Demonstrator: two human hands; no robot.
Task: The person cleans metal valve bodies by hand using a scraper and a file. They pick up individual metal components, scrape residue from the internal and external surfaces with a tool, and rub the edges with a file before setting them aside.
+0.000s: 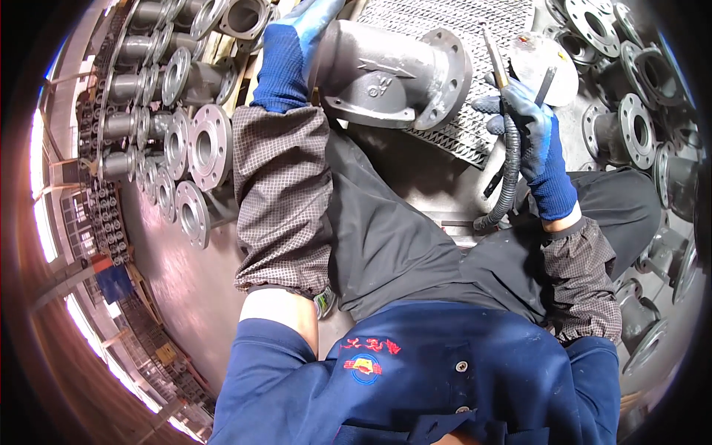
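A grey cast-metal valve body (pixel 378 70) with round drilled flanges lies on its side in front of me. My left hand (pixel 295 37), in a blue work glove, grips its left end; the fingertips run out at the upper edge. To the right of the casting, my right hand (pixel 528 122), also gloved, is closed around a slim hand tool (pixel 495 59) with a thin metal tip and a brass-coloured collar. The tip points away from me, apart from the casting. From the tool a black ribbed hose (pixel 510 167) curves down towards my lap.
Under the casting is a metal mesh grating (pixel 463 137). A pale round disc (pixel 552 70) lies beyond my right hand. Rows of flanged castings (pixel 209 147) stand at the left, and more flanged castings (pixel 630 133) crowd the right side. My knees flank the work spot.
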